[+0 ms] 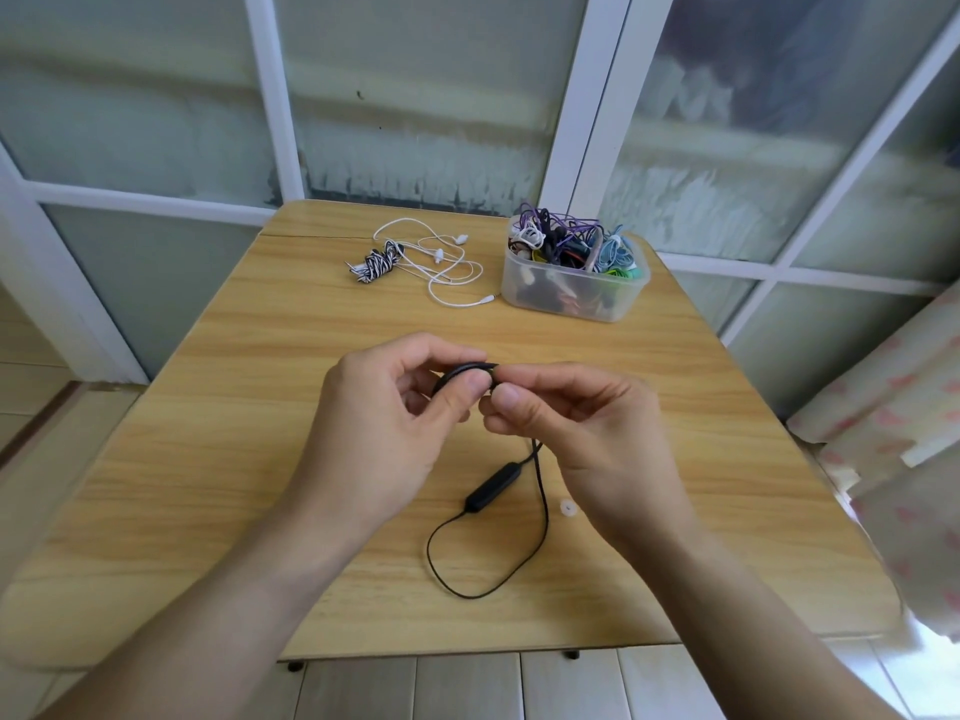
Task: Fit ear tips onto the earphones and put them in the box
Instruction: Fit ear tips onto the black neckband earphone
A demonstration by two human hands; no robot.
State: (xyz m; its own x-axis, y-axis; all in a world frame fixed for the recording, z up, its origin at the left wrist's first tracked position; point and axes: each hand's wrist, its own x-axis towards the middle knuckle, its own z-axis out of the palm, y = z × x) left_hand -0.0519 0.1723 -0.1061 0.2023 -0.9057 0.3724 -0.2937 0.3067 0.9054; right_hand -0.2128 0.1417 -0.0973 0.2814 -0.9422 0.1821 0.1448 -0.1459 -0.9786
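Note:
Black earphones [485,493] with an inline remote hang from both my hands over the middle of the wooden table [270,356], and their cable loops down onto the tabletop. My left hand [384,423] pinches the earpiece end between thumb and fingers. My right hand [582,428] pinches the same end from the right, fingertips meeting my left thumb. The earpiece itself is mostly hidden by my fingers. A small white ear tip [568,508] lies on the table just right of the cable. The clear plastic box [571,293], heaped with coloured earphones, stands at the far right.
White earphones [447,267] lie spread out at the back of the table, left of the box. A black-and-white striped bundled cable [376,262] lies beside them. A window wall rises behind the table, and patterned fabric [893,459] hangs at the right edge.

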